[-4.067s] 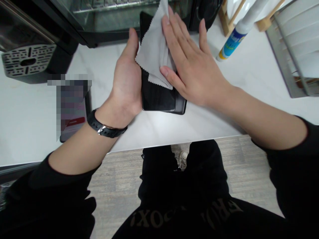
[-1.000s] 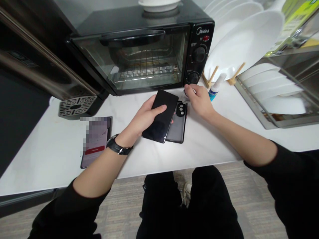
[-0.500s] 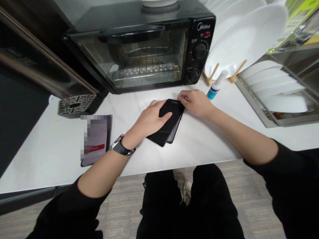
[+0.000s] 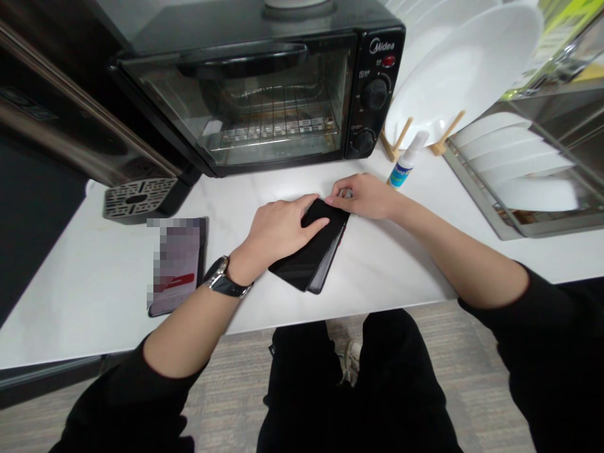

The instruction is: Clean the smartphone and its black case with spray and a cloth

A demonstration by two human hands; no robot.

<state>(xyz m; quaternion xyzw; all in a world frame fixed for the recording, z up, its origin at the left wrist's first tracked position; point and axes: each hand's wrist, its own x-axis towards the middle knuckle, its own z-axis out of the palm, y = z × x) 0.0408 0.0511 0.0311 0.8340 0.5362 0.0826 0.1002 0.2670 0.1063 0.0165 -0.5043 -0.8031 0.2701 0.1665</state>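
Observation:
A flat black glossy slab that looks like a phone (image 4: 302, 259) lies on the white countertop, its lower end angled towards me. Beneath its right side a dark-edged phone case with a grey inner face (image 4: 325, 270) sticks out. My left hand (image 4: 280, 231) grips the slab from the left, thumb across the glossy face and fingers along the far left edge. At the top edge, my right hand (image 4: 361, 196) has thumb and forefinger pinched together. Something small and greyish shows inside its curled fingers, too little to name.
Another phone (image 4: 182, 264) with a lit screen lies to the left. Behind stand a toaster oven (image 4: 278, 107) and a machine's drip tray (image 4: 139, 198). A small spray bottle (image 4: 404, 165), a large white plate (image 4: 467, 69) on a wooden rack and a sink-side dish basket (image 4: 481, 207) are at right.
The slab and case have shifted slightly towards me, and more of the case's grey face shows. My right fingertips have moved left along the top edge. My left hand still holds the slab.

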